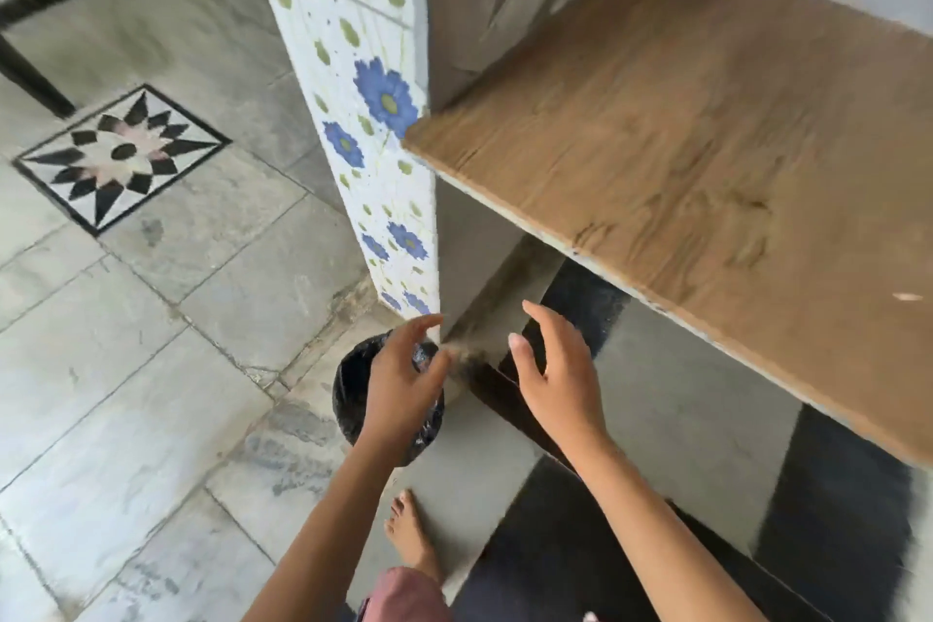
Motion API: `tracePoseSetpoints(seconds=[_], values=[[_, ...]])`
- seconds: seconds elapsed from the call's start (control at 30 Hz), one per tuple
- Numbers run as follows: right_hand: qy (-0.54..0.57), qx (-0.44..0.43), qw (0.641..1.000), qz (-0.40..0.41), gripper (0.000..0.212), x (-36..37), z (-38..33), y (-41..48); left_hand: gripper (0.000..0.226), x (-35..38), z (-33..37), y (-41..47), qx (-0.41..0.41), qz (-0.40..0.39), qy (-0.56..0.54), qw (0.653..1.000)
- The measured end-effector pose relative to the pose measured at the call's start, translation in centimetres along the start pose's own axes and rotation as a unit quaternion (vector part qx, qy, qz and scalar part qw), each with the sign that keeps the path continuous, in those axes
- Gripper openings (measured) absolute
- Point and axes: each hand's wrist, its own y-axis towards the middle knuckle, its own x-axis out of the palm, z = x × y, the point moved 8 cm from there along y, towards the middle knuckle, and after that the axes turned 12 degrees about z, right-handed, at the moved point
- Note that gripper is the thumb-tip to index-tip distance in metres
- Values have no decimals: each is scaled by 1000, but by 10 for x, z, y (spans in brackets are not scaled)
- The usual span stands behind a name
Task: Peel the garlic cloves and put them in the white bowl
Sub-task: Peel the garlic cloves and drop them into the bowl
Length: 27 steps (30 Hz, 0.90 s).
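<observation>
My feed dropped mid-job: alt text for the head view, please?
The left hand and right hand hover open over a black-lined bin on the floor, beside a flowered tile pillar and a wooden tabletop. No garlic or white bowl is in view.

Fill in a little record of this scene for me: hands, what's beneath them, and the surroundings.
Left hand: open, fingers spread, over the black bin
Right hand: open, holding nothing, beside the bin
Between hands: pale blurred wisp, too smeared to identify
Right side: wooden tabletop
Behind: floral tiled pillar
Floor: grey slabs, star-pattern tile, one bare foot
</observation>
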Motion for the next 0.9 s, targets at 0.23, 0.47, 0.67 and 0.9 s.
tracePoseSetpoints(seconds=[0.23,0.47,0.67,0.9], values=[[-41,-95,978,179,43,-234,34,-49,33,95,179,-125,224,-42,3,974],[-116,-36,961,248,45,-386,131,-86,36,212,264,-221,296,-121,18,947],[-169,16,958,229,48,-419,178,-76,33,271,288,-211,310,-93,82,943],[-283,122,943,129,81,-398,225,-32,29,300,289,-129,285,-58,180,940]])
